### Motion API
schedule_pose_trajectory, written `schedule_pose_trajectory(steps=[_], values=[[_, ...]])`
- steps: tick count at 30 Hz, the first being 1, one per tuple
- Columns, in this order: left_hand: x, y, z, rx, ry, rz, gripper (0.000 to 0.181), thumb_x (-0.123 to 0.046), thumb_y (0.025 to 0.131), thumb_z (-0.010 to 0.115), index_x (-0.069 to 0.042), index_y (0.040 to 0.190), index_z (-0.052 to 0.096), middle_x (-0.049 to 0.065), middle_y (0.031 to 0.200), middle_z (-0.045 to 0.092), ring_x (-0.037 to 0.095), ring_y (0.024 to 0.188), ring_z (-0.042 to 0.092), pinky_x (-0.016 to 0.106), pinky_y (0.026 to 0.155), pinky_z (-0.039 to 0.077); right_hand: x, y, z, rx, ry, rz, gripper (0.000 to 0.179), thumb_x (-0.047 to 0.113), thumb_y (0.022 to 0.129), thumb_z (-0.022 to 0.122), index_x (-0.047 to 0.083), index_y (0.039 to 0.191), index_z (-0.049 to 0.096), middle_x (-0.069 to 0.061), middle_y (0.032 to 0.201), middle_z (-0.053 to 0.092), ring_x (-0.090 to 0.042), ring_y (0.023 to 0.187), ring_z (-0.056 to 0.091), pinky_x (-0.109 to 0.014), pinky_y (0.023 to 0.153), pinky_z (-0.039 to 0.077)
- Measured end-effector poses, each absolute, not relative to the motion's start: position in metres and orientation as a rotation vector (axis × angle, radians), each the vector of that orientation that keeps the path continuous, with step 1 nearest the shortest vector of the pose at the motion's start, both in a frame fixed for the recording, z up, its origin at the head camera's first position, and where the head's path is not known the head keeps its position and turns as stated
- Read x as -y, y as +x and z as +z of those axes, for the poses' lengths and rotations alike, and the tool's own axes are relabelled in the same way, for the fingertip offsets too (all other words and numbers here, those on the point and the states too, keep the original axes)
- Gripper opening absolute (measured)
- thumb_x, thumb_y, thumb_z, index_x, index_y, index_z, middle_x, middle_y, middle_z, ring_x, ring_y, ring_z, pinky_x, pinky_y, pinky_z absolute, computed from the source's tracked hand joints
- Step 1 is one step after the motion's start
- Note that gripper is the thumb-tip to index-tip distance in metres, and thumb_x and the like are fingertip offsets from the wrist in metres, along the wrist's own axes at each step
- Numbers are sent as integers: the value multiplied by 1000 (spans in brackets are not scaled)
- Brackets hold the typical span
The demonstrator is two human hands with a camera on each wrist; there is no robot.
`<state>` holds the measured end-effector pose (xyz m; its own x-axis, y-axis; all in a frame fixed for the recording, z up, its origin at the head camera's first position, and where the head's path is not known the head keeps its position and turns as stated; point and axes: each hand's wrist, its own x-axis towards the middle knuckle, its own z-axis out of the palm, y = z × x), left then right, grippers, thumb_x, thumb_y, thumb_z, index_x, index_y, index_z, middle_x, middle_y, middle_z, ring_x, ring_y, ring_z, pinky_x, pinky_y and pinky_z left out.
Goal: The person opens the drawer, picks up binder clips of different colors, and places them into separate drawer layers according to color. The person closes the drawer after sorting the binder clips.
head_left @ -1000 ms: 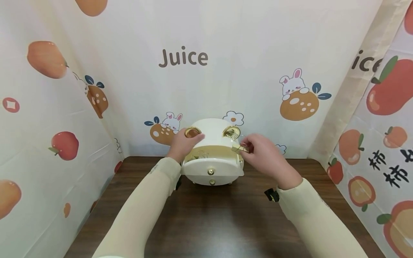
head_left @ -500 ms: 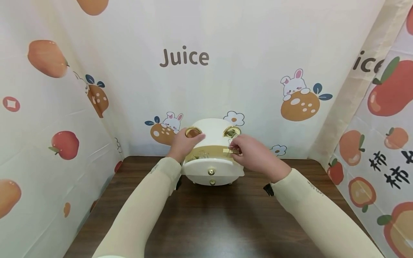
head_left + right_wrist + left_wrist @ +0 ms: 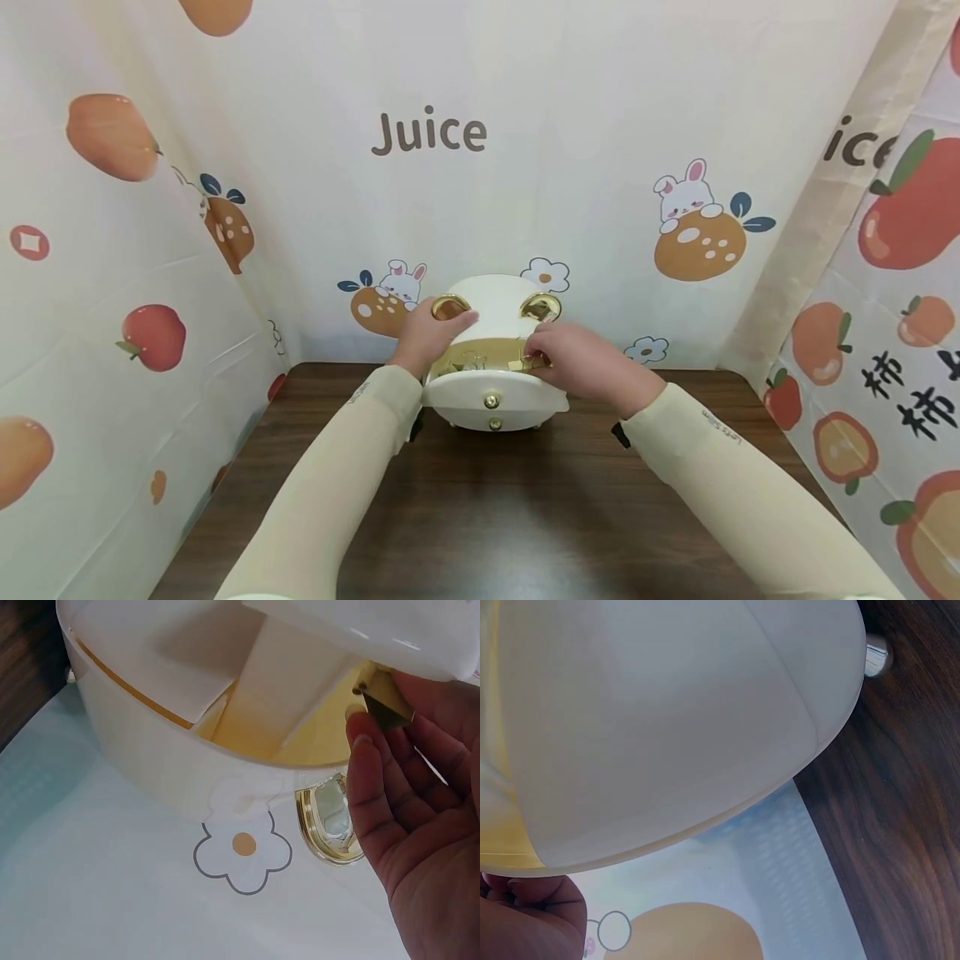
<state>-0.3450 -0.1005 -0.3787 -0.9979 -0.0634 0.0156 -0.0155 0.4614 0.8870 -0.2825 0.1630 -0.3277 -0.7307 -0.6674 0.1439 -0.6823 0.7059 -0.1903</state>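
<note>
A white rounded storage box (image 3: 498, 304) with gold trim stands at the back of the table. Its upper drawer (image 3: 457, 387) is pulled out toward me. My left hand (image 3: 427, 337) grips the box's left side by the gold ring (image 3: 450, 308), thumb laid over the top; the left wrist view catches only part of that hand at the lower left. Over the drawer's right end, my right hand (image 3: 581, 362) pinches a gold binder clip (image 3: 386, 701) between thumb and fingers. Several small wire-handled clips (image 3: 474, 360) lie at the drawer's left.
Below the open drawer is a closed lower one with a gold knob (image 3: 495, 424). A second gold ring (image 3: 540, 308) sits on the box's right. The dark wooden table (image 3: 495, 517) extends toward me, and a printed curtain (image 3: 570, 167) hangs close behind the box.
My right hand has moved left and slightly down with the binder clip, from beside the box to over the open drawer. The left hand keeps its grip on the box.
</note>
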Motion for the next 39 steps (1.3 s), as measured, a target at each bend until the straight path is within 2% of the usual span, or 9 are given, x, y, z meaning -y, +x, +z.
schedule_pose_trajectory(steps=[8, 15, 24, 28, 31, 35, 39], values=[[99, -344, -377, 2639, 44, -1598, 61, -66, 81, 78, -17, 114, 60, 4, 106, 65, 24, 99, 62, 42, 84, 54, -160, -287, -325, 2869, 1181, 338, 9, 5, 92, 76, 13, 92, 75, 4, 88, 63, -14, 78, 56, -30, 72, 51], [99, -347, -378, 2641, 19, -1595, 75, -77, 72, 78, -18, 114, 61, 3, 106, 65, 24, 99, 62, 42, 84, 53, -161, -288, -329, 2887, 1167, 352, 15, 3, 95, 70, 15, 88, 75, 5, 88, 65, -13, 79, 59, -32, 73, 53], [100, -346, -377, 2648, 42, -1609, 74, -74, 74, 78, -17, 117, 60, 3, 108, 65, 23, 102, 61, 42, 86, 53, -163, -279, -324, 2816, 1110, 432, 8, 3, 95, 71, 10, 96, 75, 4, 90, 65, -16, 83, 58, -34, 77, 54], [100, -345, -376, 2663, 63, -1609, 70, -71, 77, 78, -17, 118, 59, 3, 109, 65, 23, 103, 61, 42, 87, 53, -158, -266, -318, 2700, 1089, 417, 4, 9, 94, 74, 12, 95, 73, 5, 89, 65, -15, 83, 59, -34, 77, 53], [101, -345, -376, 2668, 80, -1610, 65, -66, 81, 78, -17, 119, 59, 3, 110, 65, 23, 104, 61, 43, 88, 53, -151, -254, -315, 2604, 1088, 382, 4, 15, 93, 75, 16, 93, 71, 6, 88, 65, -13, 80, 60, -33, 73, 53], [101, -345, -375, 2666, 93, -1604, 61, -62, 83, 78, -16, 119, 59, 3, 110, 65, 24, 103, 61, 43, 88, 53, -143, -241, -316, 2467, 1112, 321, 6, 19, 92, 75, 16, 91, 69, 5, 85, 66, -13, 70, 58, -30, 62, 50], [103, -345, -376, 2678, 77, -1598, 67, -69, 79, 78, -17, 118, 59, 3, 109, 65, 24, 102, 61, 42, 86, 53, -135, -231, -323, 2353, 1153, 285, 11, 18, 89, 76, 14, 88, 67, 5, 79, 63, -12, 62, 53, -29, 54, 46]])
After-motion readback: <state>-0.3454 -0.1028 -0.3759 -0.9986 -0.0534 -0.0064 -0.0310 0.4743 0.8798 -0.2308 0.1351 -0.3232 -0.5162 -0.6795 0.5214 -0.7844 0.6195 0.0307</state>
